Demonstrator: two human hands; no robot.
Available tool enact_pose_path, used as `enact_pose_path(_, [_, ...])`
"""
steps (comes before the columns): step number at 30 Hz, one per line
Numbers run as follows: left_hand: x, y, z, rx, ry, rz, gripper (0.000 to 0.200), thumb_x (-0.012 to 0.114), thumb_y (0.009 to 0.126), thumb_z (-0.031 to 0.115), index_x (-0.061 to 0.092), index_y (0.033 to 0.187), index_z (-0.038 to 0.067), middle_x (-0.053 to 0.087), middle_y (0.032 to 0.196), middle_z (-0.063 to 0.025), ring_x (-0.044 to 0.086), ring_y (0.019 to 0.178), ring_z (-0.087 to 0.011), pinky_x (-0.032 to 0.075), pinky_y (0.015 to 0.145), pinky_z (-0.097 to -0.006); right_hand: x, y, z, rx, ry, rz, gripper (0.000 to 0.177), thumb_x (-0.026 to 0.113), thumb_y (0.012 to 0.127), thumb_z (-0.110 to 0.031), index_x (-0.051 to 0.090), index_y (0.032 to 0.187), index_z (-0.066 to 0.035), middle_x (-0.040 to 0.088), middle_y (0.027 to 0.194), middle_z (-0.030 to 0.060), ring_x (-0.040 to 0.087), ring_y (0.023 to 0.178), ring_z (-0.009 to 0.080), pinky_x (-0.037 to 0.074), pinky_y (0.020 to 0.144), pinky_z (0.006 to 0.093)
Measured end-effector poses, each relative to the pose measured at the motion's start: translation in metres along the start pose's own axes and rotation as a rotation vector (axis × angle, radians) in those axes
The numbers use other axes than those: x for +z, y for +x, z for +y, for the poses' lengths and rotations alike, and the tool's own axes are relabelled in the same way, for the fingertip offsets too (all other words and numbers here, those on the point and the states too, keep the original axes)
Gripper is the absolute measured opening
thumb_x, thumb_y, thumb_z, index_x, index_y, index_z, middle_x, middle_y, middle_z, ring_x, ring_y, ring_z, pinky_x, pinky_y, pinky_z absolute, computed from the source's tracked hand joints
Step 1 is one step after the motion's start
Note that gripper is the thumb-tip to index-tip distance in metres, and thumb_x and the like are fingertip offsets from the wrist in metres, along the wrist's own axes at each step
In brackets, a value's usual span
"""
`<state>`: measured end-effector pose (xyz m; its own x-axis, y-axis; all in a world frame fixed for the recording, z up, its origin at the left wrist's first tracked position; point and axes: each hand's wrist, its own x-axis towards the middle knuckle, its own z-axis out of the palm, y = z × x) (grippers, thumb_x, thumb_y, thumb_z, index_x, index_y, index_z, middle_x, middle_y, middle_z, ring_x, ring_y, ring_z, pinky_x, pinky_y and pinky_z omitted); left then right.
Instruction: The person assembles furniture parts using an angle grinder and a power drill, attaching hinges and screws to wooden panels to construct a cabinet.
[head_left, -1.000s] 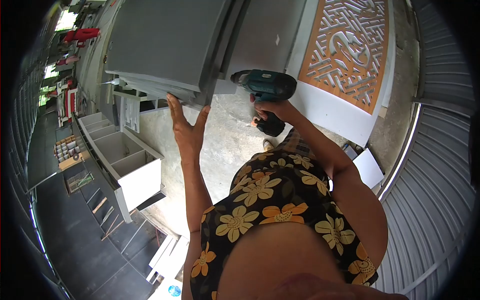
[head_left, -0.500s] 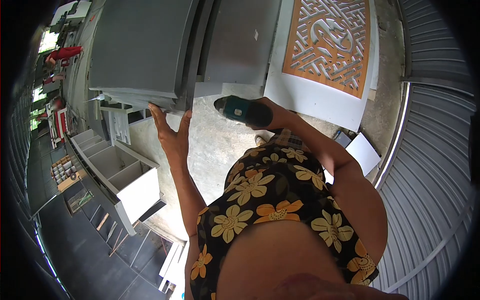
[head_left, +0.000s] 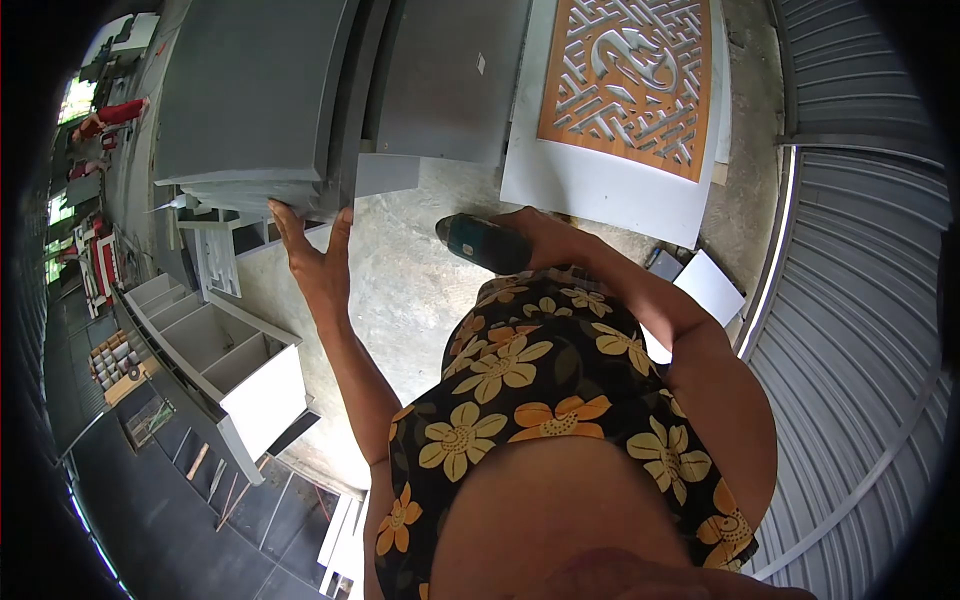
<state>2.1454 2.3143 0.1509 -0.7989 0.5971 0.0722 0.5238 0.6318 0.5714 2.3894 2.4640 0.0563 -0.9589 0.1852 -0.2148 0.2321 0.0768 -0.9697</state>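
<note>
Left hand [head_left: 315, 265] spread flat, unclenched, bracing lower edge of grey panels [head_left: 250, 100]; right hand [head_left: 540, 238] grasps drill [head_left: 480, 243], which we have lowered off panels. Driving paused, we judge.

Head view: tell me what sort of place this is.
Most likely a furniture or cabinet-making workshop: stacked grey panels, an unfinished white cabinet with open compartments, a carved lattice panel, and a cordless drill in the right hand.

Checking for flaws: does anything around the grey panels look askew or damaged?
The grey panels at the left hand sit with stepped, uneven edges. A small white mark shows on one; chip or sticker, unclear.
</note>
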Motion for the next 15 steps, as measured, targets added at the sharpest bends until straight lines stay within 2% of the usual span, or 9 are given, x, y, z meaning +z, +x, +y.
enact_pose_path(4, [0.001,0.004,-0.006,0.075,0.022,0.003,0.098,0.07,0.078,0.049,0.02,0.143,-0.005,0.024,0.146,-0.0294,0.03,0.134,-0.0403,0.034,0.107,-0.0445,0.007,-0.011,-0.002,0.045,0.049,0.004,0.038,0.075,0.07,-0.021,0.063,0.101,-0.004,0.068,0.087,0.0116,0.065,0.08,0.0224,0.049,0.074,0.0347])
enact_pose_path(6, [0.001,0.006,-0.011,0.136,0.085,0.006,0.098,0.069,0.079,0.05,0.021,0.142,-0.008,0.024,0.146,-0.0298,0.026,0.136,-0.0402,0.031,0.109,-0.0432,0.017,-0.016,-0.001,0.086,0.057,0.045,0.037,0.075,0.07,-0.02,0.062,0.101,-0.004,0.068,0.087,0.0116,0.065,0.08,0.0216,0.049,0.073,0.0345])
enact_pose_path(9, [-0.001,0.005,-0.006,0.111,0.062,-0.002,0.097,0.068,0.079,0.05,0.022,0.141,-0.01,0.023,0.146,-0.0301,0.023,0.137,-0.0404,0.028,0.11,-0.0434,0.032,-0.024,-0.003,0.053,-0.008,0.17,0.038,0.074,0.071,-0.02,0.062,0.103,-0.004,0.068,0.087,0.0114,0.065,0.079,0.0197,0.049,0.073,0.0329])
enact_pose_path(10, [0.0,0.007,-0.009,0.177,0.179,0.027,0.097,0.067,0.079,0.05,0.021,0.141,-0.009,0.024,0.145,-0.031,0.028,0.135,-0.0423,0.033,0.106,-0.0445,0.038,-0.026,0.001,0.021,0.0,0.202,0.038,0.074,0.071,-0.02,0.061,0.103,-0.004,0.067,0.086,0.0114,0.064,0.079,0.0192,0.048,0.072,0.0324])
enact_pose_path(12, [0.0,0.005,-0.005,0.145,0.171,0.021,0.098,0.066,0.079,0.052,0.02,0.142,-0.008,0.025,0.144,-0.0322,0.031,0.132,-0.0434,0.036,0.104,-0.0451,0.047,-0.029,0.005,-0.045,0.018,0.272,0.039,0.074,0.072,-0.019,0.06,0.104,-0.003,0.067,0.086,0.0115,0.064,0.078,0.0183,0.048,0.072,0.0316])
enact_pose_path(15, [0.001,0.006,-0.008,0.151,0.231,0.041,0.1,0.064,0.079,0.055,0.019,0.142,-0.008,0.027,0.141,-0.035,0.04,0.125,-0.0455,0.043,0.097,-0.0457,0.056,-0.036,-0.004,0.18,0.118,0.327,0.038,0.073,0.074,-0.018,0.058,0.106,-0.003,0.066,0.083,0.0091,0.062,0.076,0.0175,0.048,0.073,0.0307])
